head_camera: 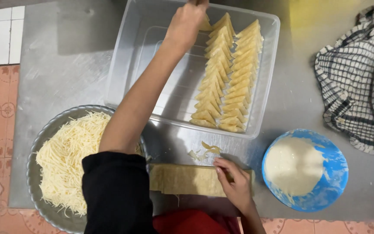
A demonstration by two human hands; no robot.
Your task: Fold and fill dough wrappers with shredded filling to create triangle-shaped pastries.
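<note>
Left hand: our left hand (187, 22) is stretched to the far end of the clear plastic tub (128, 65), fingers closed on a folded pastry triangle (204, 24) at the head of the rows.
Right hand: our right hand (234, 182) lies flat on the stack of pastry strips (182, 180), fingers close together, pressing down; we cannot tell whether they pinch a sheet.
Pastry triangles: two neat rows (228, 76) lean along the tub's right half; its left half is bare.
Pastry strips: near edge of the steel table (66, 56), between the tray and the bowl.
Shredded cheese: pale heap (68, 156) on a round metal tray (37, 190), partly under our left sleeve.
Blue bowl: (336, 173), holds white paste, right of the strips.
Scraps: few bits (206, 151) just beyond the strips.
Checked cloth: (360, 82), crumpled at far right.
</note>
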